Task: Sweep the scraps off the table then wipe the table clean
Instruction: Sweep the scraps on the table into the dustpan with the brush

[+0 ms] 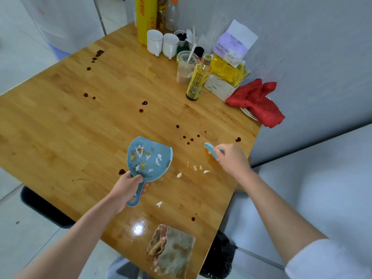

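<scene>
My left hand (125, 187) grips the handle of a blue dustpan (149, 158), which holds several white and brown scraps. My right hand (231, 158) holds a small blue brush (210, 149) on the wooden table (80, 125), to the right of the pan. Between pan and brush lie loose scraps (198, 169), with one more white scrap (159, 203) nearer me. Dark brown sauce drops (188, 138) dot the tabletop in several places. A folded grey-pink cloth (173, 252) lies at the near table edge.
At the far right corner stand two white mugs (162, 44), a yellow wrap box (146, 19), a drink cup (186, 66), a yellow bottle (198, 79), tissue packs (233, 45) and a red cloth (256, 101). A black bin bag (219, 258) sits below the near right edge.
</scene>
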`<state>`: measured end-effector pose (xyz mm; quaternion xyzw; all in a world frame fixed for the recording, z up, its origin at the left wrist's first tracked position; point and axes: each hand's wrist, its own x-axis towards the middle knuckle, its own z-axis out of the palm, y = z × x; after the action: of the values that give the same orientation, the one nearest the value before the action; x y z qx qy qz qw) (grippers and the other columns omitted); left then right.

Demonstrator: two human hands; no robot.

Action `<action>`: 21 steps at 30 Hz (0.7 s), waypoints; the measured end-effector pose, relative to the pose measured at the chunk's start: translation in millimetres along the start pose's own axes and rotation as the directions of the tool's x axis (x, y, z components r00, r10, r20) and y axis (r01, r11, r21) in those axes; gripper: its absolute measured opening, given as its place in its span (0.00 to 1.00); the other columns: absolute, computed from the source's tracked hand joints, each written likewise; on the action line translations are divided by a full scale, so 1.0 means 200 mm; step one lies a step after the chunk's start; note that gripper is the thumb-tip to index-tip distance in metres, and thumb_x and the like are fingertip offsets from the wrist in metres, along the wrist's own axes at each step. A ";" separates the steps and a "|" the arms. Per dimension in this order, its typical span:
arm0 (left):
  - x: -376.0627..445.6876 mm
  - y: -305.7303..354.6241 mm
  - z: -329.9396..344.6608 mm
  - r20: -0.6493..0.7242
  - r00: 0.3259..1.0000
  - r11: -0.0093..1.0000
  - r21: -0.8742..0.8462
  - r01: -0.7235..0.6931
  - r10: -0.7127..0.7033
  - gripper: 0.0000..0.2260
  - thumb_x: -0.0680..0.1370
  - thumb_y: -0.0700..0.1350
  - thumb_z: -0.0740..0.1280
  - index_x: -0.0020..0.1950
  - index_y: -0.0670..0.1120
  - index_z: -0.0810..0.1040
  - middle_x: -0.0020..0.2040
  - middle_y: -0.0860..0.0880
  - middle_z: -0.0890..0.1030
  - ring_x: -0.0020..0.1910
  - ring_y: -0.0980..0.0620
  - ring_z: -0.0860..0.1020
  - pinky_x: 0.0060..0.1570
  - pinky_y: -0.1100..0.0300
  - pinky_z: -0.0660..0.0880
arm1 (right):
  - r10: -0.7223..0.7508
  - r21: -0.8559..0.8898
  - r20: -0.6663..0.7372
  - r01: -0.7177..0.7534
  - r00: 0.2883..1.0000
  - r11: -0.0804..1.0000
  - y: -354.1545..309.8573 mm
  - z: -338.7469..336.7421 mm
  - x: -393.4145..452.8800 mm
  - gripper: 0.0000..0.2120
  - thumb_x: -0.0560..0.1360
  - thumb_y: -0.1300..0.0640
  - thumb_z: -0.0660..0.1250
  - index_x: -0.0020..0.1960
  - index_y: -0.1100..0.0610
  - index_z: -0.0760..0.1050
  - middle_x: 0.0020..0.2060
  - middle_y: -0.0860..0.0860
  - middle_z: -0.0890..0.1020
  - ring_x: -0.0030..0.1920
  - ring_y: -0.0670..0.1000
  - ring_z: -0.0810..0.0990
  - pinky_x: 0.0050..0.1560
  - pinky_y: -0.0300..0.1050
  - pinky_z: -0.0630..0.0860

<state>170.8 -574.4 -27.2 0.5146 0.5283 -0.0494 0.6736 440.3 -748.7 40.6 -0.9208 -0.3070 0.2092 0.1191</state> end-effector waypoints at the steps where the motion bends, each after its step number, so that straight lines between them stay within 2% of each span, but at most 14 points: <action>1: -0.01 0.00 0.00 -0.007 1.000 1.000 -0.001 0.001 -0.001 0.08 0.80 0.38 0.60 0.55 0.42 0.77 0.39 0.45 0.82 0.35 0.50 0.79 0.40 0.53 0.79 | -0.031 0.023 0.024 0.031 0.999 0.999 -0.03 0.03 -0.05 0.12 0.82 0.52 0.60 0.49 0.51 0.83 0.33 0.50 0.83 0.29 0.52 0.77 0.28 0.44 0.69; 5: -0.08 -0.02 -0.03 -0.036 0.999 1.000 0.004 -0.009 0.009 0.08 0.79 0.37 0.60 0.54 0.41 0.77 0.39 0.45 0.81 0.35 0.49 0.78 0.38 0.55 0.77 | -0.066 0.103 0.016 0.064 0.998 0.993 -0.08 0.04 -0.12 0.13 0.82 0.53 0.61 0.47 0.52 0.83 0.32 0.52 0.83 0.34 0.55 0.82 0.32 0.51 0.77; 8: -0.13 -0.05 -0.06 -0.066 0.998 1.000 -0.017 -0.005 0.004 0.08 0.79 0.38 0.60 0.54 0.42 0.77 0.40 0.44 0.81 0.37 0.48 0.78 0.39 0.54 0.77 | -0.013 0.082 -0.051 0.017 0.999 0.996 -0.04 -0.03 -0.09 0.15 0.82 0.54 0.60 0.45 0.58 0.83 0.32 0.55 0.83 0.34 0.58 0.82 0.32 0.53 0.77; 11: -0.17 -0.09 -0.10 -0.073 0.997 0.999 -0.049 0.008 -0.011 0.08 0.80 0.38 0.60 0.55 0.42 0.77 0.41 0.44 0.81 0.38 0.48 0.78 0.40 0.54 0.78 | -0.007 0.070 -0.032 0.009 0.999 0.998 -0.06 -0.03 -0.08 0.15 0.82 0.55 0.60 0.47 0.60 0.83 0.34 0.59 0.83 0.36 0.60 0.83 0.34 0.53 0.77; 14: -0.18 -0.14 -0.14 -0.073 0.997 0.998 -0.060 0.026 -0.030 0.08 0.79 0.38 0.61 0.55 0.42 0.77 0.41 0.44 0.82 0.38 0.48 0.79 0.39 0.55 0.78 | -0.089 0.079 0.032 0.086 0.996 0.993 -0.19 0.08 -0.14 0.14 0.82 0.53 0.60 0.49 0.55 0.83 0.35 0.54 0.84 0.30 0.52 0.78 0.29 0.45 0.71; 17: -0.19 -0.20 -0.19 -0.041 0.999 0.999 -0.023 0.032 -0.032 0.08 0.79 0.39 0.60 0.55 0.43 0.78 0.41 0.45 0.82 0.38 0.48 0.79 0.39 0.55 0.78 | -0.183 0.067 0.124 0.175 0.975 0.982 -0.32 0.17 -0.22 0.11 0.82 0.51 0.61 0.51 0.49 0.83 0.35 0.49 0.83 0.31 0.50 0.78 0.30 0.45 0.71; 19: -0.21 -0.24 -0.25 -0.018 0.999 0.999 0.025 0.033 -0.032 0.08 0.79 0.39 0.60 0.54 0.43 0.78 0.40 0.45 0.82 0.38 0.48 0.79 0.42 0.52 0.77 | -0.215 0.030 0.176 0.213 0.961 0.977 -0.33 0.17 -0.26 0.11 0.82 0.51 0.61 0.52 0.47 0.83 0.36 0.47 0.83 0.29 0.46 0.75 0.30 0.44 0.68; 21: -0.24 -0.29 -0.32 0.003 1.000 0.998 0.056 0.027 -0.027 0.08 0.79 0.39 0.60 0.54 0.43 0.78 0.39 0.46 0.82 0.38 0.48 0.79 0.43 0.51 0.76 | -0.199 0.030 0.146 0.197 0.969 0.980 -0.30 0.12 -0.28 0.10 0.82 0.50 0.62 0.53 0.45 0.83 0.36 0.45 0.83 0.28 0.46 0.74 0.30 0.45 0.70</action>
<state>72.5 -577.3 -22.3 0.5261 0.5324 -0.0743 0.6590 357.9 -733.4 57.2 -0.8665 -0.4037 0.2663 0.1234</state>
